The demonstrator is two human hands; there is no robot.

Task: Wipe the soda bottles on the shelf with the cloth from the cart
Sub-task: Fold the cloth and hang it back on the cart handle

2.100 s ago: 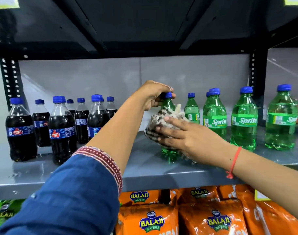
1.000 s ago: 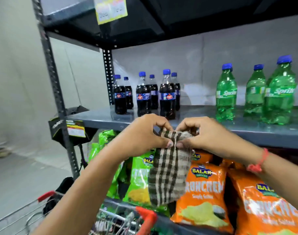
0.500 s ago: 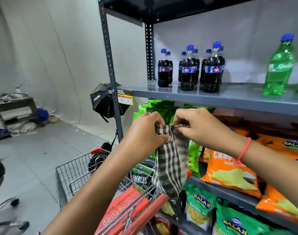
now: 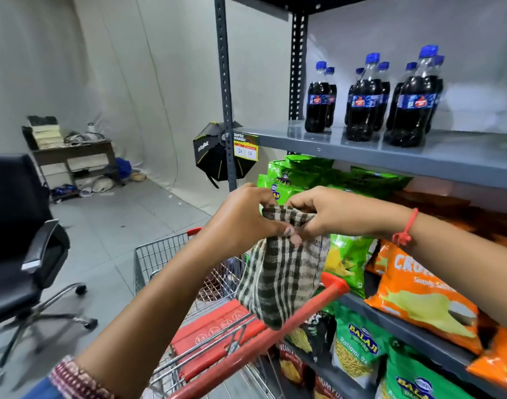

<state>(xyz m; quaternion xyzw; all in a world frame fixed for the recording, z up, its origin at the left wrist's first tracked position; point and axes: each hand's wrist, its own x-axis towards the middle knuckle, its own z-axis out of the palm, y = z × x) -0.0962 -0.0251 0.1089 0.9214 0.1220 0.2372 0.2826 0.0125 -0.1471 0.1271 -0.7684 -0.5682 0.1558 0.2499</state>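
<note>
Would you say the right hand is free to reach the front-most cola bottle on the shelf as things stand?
Probably not straight away: the right hand and the left hand both pinch the top of the checked cloth over the cart. The path up to the cola bottle looks open, though.

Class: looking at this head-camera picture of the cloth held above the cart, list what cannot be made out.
- Cart basket contents: hidden by both arms and the hanging cloth.
- Rear cola bottles: labels blocked by the front row.
- Price tag: print too small.
- Shelf: cut off by the right edge.
</note>
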